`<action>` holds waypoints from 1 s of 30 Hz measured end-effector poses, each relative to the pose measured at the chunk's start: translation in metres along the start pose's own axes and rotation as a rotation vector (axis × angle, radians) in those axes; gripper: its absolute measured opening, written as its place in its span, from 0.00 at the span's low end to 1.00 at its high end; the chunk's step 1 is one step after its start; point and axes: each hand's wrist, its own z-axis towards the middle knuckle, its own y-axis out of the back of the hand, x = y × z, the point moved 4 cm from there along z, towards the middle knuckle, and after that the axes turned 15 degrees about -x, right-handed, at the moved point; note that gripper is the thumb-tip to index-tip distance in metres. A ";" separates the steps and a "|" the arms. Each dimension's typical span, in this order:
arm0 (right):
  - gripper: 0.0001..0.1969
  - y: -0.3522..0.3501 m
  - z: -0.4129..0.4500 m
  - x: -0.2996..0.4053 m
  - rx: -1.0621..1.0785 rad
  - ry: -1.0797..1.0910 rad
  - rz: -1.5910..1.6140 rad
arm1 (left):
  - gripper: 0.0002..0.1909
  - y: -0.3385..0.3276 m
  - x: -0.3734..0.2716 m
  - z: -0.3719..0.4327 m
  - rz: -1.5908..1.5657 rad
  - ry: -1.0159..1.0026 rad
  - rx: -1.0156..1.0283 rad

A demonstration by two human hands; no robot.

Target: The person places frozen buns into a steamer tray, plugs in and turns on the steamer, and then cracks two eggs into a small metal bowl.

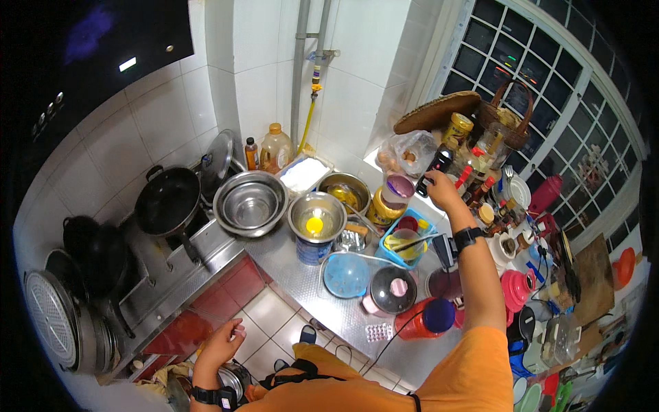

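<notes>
My right hand [440, 188] reaches over the counter to a dark bottle [441, 158] with a brownish cap. Its fingers overlap the bottle's lower end; whether they grip it is hidden. Lower left, my left hand [222, 341] hangs with nothing in it, fingers apart, above the floor. A steel bowl [334, 208] holding bright yellow egg yolk [314, 225] rests on a blue can [312, 252]. Behind it, a steel pot [363, 185] contains yellowish liquid and a utensil. A purple-rimmed cup [399, 188] tops a yellow can [383, 210] left of my right hand.
Nested steel bowls [250, 205] stand beside the stove, where a black wok [169, 201] sits. A blue basket [412, 261], a lidded pot [393, 289] and a red canister [412, 320] line the counter's front. Eggs in a plastic bag [409, 154] and several seasoning bottles [479, 190] crowd the window side.
</notes>
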 end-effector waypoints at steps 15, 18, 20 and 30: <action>0.15 -0.180 0.148 -0.124 0.340 -0.128 -0.464 | 0.21 -0.007 0.108 0.030 -0.049 0.448 -0.052; 0.21 -0.199 0.152 -0.153 0.571 -0.024 -0.572 | 0.20 -0.015 0.054 0.052 0.202 0.636 0.036; 0.25 -0.209 0.155 -0.144 0.574 -0.130 -0.422 | 0.20 -0.011 0.095 0.045 0.124 0.535 0.040; 0.18 -0.192 0.131 -0.141 0.492 -0.617 0.319 | 0.19 -0.043 0.016 0.090 0.038 0.550 0.023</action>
